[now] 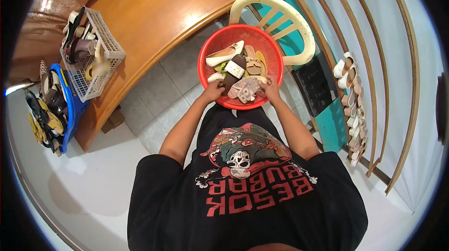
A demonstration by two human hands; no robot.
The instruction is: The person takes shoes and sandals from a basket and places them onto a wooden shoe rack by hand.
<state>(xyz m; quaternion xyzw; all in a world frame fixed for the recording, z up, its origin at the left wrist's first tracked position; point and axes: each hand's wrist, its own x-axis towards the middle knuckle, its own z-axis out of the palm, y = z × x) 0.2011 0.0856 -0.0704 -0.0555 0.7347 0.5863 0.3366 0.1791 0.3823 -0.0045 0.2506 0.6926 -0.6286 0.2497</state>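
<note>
A round red plastic basket (204, 54) full of women's shoes is in front of my body. My left hand (213, 90) is inside its near left side, fingers closed at the lower end of a dark brown slipper (230, 82) with a white strap. At the near right, my right hand (270, 88) pinches the edge of a pale floral shoe (247, 88) with a bow-like ornament. Farther up in the basket lie a cream pump (225, 53) and a tan strappy sandal (254, 64). Something yellow-green (220, 67) shows beside the slipper.
Behind the basket stands a cream plastic chair (304, 31). A wooden table (163, 8) curves across the left, holding a white crate (100, 31) of shoes. Next to it is a blue basket (72, 111) of shoes. At right, white shoes (348, 71) line a wooden-slatted rack (374, 64).
</note>
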